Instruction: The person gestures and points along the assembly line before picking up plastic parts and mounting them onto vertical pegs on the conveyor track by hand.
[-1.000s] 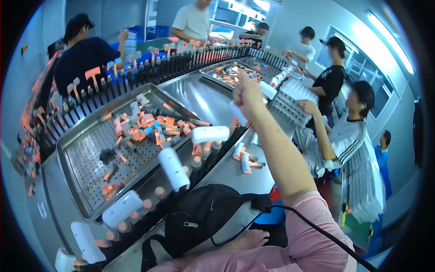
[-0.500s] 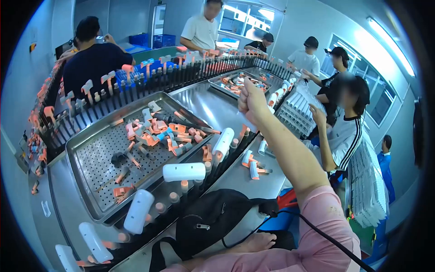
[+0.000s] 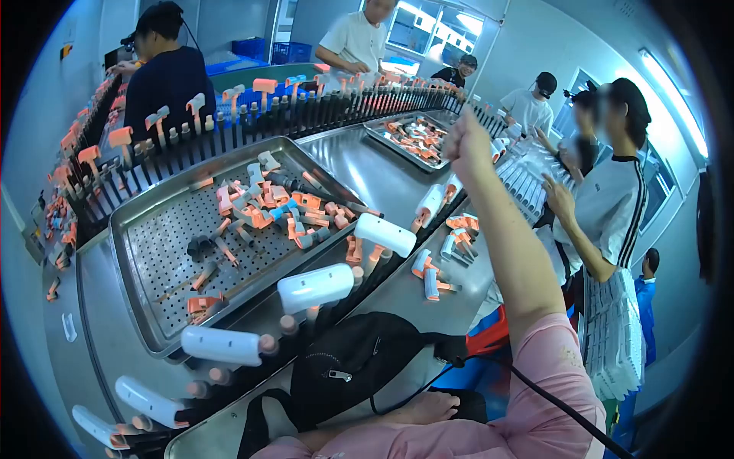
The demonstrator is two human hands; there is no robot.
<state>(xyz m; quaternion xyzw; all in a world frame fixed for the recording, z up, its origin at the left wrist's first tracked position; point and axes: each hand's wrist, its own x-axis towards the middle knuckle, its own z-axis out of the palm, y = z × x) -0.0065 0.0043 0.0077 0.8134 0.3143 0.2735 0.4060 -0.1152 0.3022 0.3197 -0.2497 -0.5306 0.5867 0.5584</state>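
My right hand (image 3: 468,145) is held out at the end of a stretched arm in a pink sleeve, past the near row of posts. Its fingers are curled closed, and anything inside them is hidden. Close by are a white curved shell (image 3: 434,202) on a post and the far tray (image 3: 382,139) of orange and grey parts. Low in view, my left hand (image 3: 424,407) lies over my lap beside a black bag (image 3: 348,363). Its fingers look curled under; whether they hold something is hidden. More white shells, such as one (image 3: 317,288), sit on the near posts.
A perforated metal tray (image 3: 164,268) holds orange, grey and blue parts. Behind it runs a curved row of black posts (image 3: 260,130), some with orange pieces. Several co-workers stand around, one in a striped white shirt (image 3: 612,199) beside white racks (image 3: 612,329). A black cable (image 3: 550,390) crosses my sleeve.
The near white shells have shifted along the row and turned. My right hand sits a little farther right and remains closed. The view has moved slightly; the co-worker at right stands higher in it.
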